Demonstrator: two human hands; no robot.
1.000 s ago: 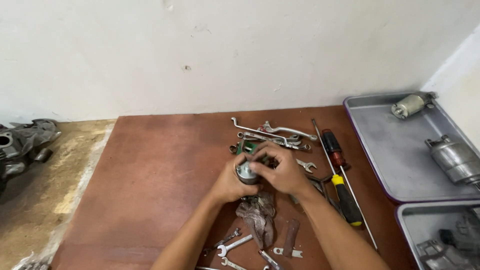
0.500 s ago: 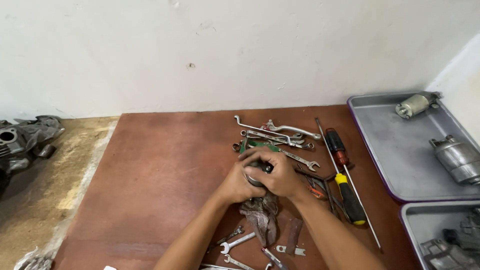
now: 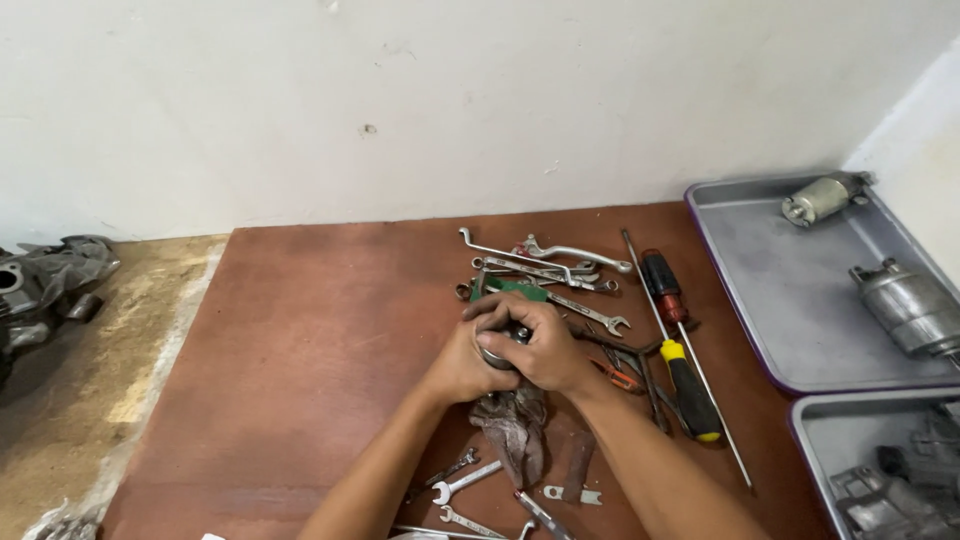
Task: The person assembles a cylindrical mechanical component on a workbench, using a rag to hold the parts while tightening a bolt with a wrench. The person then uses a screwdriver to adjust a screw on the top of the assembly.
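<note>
A plain white wall is seen behind a reddish-brown counter (image 3: 300,340), with a strip of bare, dusty floor to the left. In the head view, the only one given, both hands are clasped at the middle of the counter around a small round metal part (image 3: 498,352). The left hand (image 3: 462,362) is wrapped around it from the left, and the right hand (image 3: 540,345) is closed over its top and right side, so both are shut on it.

For the grip to be held well, the part is best kept steady over the dirty rag (image 3: 515,430) just below.

Little of the part is shown: a dull grey, rounded rim between the fingers. Wrenches (image 3: 545,270) lie just beyond, screwdrivers (image 3: 675,345) to the right, and grey metal trays (image 3: 790,300) with cylindrical motors further right.
</note>
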